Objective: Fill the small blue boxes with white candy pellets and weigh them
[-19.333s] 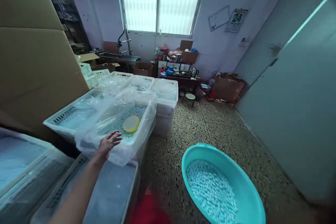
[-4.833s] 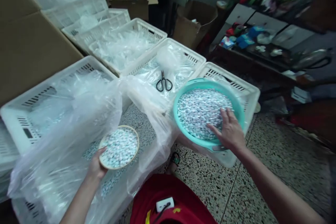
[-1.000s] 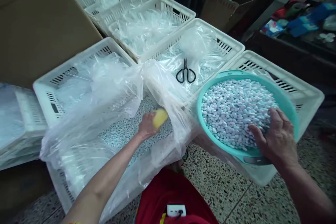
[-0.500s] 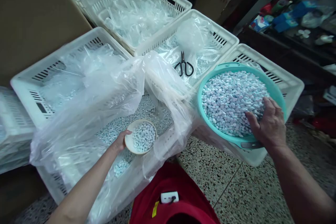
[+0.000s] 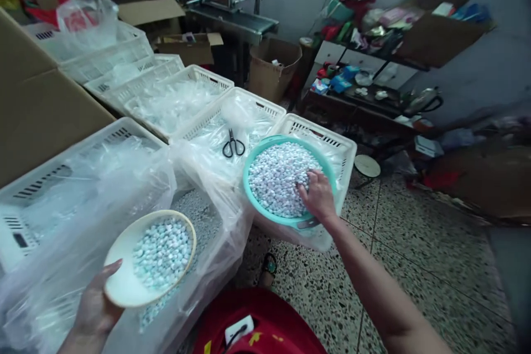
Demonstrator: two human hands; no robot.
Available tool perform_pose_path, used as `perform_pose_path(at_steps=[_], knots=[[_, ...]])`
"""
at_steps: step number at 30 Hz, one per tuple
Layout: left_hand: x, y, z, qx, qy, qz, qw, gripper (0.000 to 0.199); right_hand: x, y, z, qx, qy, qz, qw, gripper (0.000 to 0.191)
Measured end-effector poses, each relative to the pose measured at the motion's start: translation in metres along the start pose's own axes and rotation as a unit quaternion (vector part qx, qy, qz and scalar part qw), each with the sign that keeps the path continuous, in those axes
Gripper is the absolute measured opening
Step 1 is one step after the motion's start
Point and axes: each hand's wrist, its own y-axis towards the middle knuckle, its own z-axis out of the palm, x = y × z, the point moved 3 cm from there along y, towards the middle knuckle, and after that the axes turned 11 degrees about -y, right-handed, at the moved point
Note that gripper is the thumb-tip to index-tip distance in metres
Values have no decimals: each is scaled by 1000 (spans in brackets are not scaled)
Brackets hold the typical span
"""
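Observation:
My left hand [image 5: 97, 298] grips the rim of a cream bowl [image 5: 120, 276], thumb over its edge. Pale blue-white pellets [image 5: 164, 251] lie in the bowl, which is raised over a plastic-lined crate of similar pellets. My right hand [image 5: 318, 194] rests on the heap of pellets [image 5: 277, 177] in a turquoise basin [image 5: 248, 193], its fingers apart and the tips partly sunk among the pieces. Nothing shows gripped in it. The basin stands on a white crate [image 5: 348, 157] at the right. Black-handled scissors [image 5: 233, 146] lie on clear plastic behind the bowl.
White crates [image 5: 207, 74] with clear plastic bags stand close together in rows. A clear plastic liner [image 5: 215, 221] drapes over the near crate. At the left rises a cardboard box [image 5: 41, 105]. Farther back are a cardboard bin [image 5: 274, 72] and a cluttered shelf [image 5: 365, 97]. The floor [image 5: 398, 254] is speckled.
My left hand has lifted the bowl of pellets up from the lined crate, toward me. My right hand stays on the basin's heap. The view has tilted up, showing more of the room.

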Motion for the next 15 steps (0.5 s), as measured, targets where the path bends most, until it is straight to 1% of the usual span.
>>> perform_pose_path(at_steps=[2,4,6,8,9,11,13,15], knots=[[-4,-26,49,47,14,23,999,69,-3,-2,-4,1,4,10,1000,35],[2,-45,106,109,24,37,993,63,-6,-4,-8,6,16,21,1000,28],[17,-58,163,169,36,51,984,58,-9,-5,-12,12,35,29,999,23],[35,-67,214,214,71,77,971,57,-14,-6,-16,14,48,30,998,23],[45,-70,236,227,98,91,965,56,-16,-7,-18,10,58,27,998,28],[62,-76,275,237,161,119,951,57,-20,-7,-21,0,92,5,996,49],[72,-82,306,245,214,162,932,60,-23,-8,-22,-3,139,-39,989,78],[76,-90,332,253,262,240,900,65,-25,-8,-21,8,177,-83,981,101]])
